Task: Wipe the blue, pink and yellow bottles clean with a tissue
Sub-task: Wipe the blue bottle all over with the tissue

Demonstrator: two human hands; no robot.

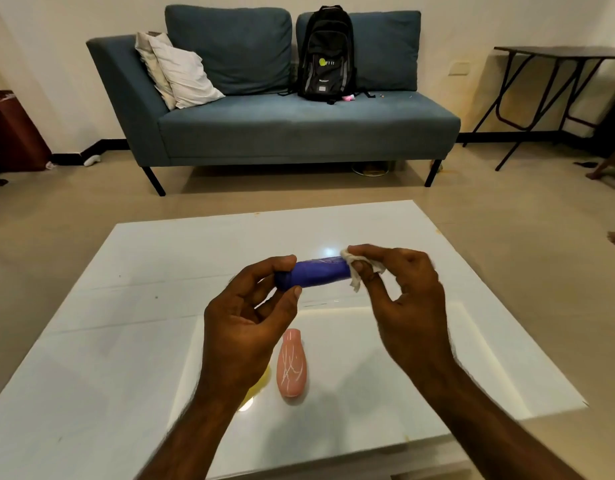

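I hold the blue bottle [314, 274] level above the white table [133, 306]. My left hand [245, 317] pinches its left end between thumb and fingers. My right hand [403, 292] presses a crumpled white tissue [355, 271] against the bottle's right end. The pink bottle [292, 363] lies on its side on the table below my hands, neck pointing away from me. The yellow bottle [256, 388] lies just left of it, mostly hidden under my left wrist.
A blue sofa [299, 126] with a black backpack [327, 53] and pillows [176, 69] stands beyond the table. A dark folding table [558, 53] is at the far right, a red-brown cabinet [12, 133] at the far left.
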